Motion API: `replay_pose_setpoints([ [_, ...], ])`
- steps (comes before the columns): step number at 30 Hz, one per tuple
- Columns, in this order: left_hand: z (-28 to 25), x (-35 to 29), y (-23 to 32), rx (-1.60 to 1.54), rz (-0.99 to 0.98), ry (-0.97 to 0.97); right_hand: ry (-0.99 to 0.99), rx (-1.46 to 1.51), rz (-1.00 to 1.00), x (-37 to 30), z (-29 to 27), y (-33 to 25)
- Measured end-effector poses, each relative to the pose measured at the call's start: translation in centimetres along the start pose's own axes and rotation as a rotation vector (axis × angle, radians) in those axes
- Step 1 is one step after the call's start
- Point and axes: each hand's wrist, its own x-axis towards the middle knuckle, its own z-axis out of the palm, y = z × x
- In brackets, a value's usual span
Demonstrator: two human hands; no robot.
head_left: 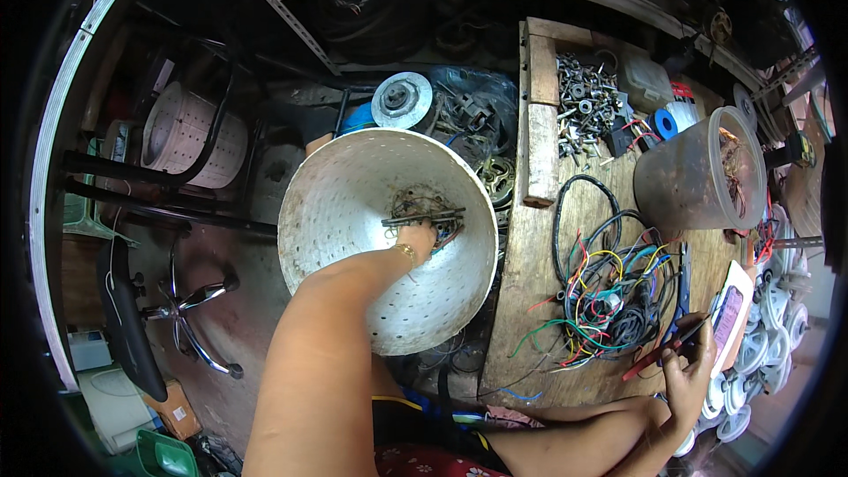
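The left hand [418, 237] is resting inside the bucket [327, 190]. Right of it, wires [629, 322] are lying on the workbench [539, 247], screws [587, 95] sitting behind them; a swivel chair [132, 327] is standing left.

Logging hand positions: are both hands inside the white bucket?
No, only the left hand is inside the white bucket; the right hand is outside it.

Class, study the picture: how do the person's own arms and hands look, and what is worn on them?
The left arm shows no sleeve, and the left hand, partly hidden, shows no glove. A thin gold-coloured bracelet circles that wrist. The right hand is gloveless too, with no sleeve or bracelet visible.
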Motion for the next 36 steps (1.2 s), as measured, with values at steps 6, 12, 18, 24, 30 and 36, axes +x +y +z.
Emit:
replay_pose_setpoints([
  [6, -1.3, 0.1, -1.3, -0.14, 0.09, -0.137, -0.017, -0.01, -0.028, 0.0, -0.1, 0.4],
  [12, -2.4, 1.3, -5.0, -0.51, 0.094, -0.275, -0.038, -0.01, -0.051, 0.3, 0.0, -0.7],
  [18, -11.0, -1.0, -4.4, -0.534, 0.01, -0.653, -0.033, -0.046, -0.123, 0.1, 0.2, -1.3],
  [24, -21.4, -9.2, -3.5, -0.644, 0.161, -0.405, -0.093, -0.033, -0.191, -0.3, -0.3, -0.1],
  [30, -26.6, -17.8, -2.1, -1.381, 0.283, -0.61, -0.15, 0.649, -0.116, -0.7, -0.2, 0.2],
  [36, -29.9, -19.5, 9.4, -1.596, 0.565, -0.616, 0.01, 0.726, 0.002, -0.8, 0.6, -0.4],
])
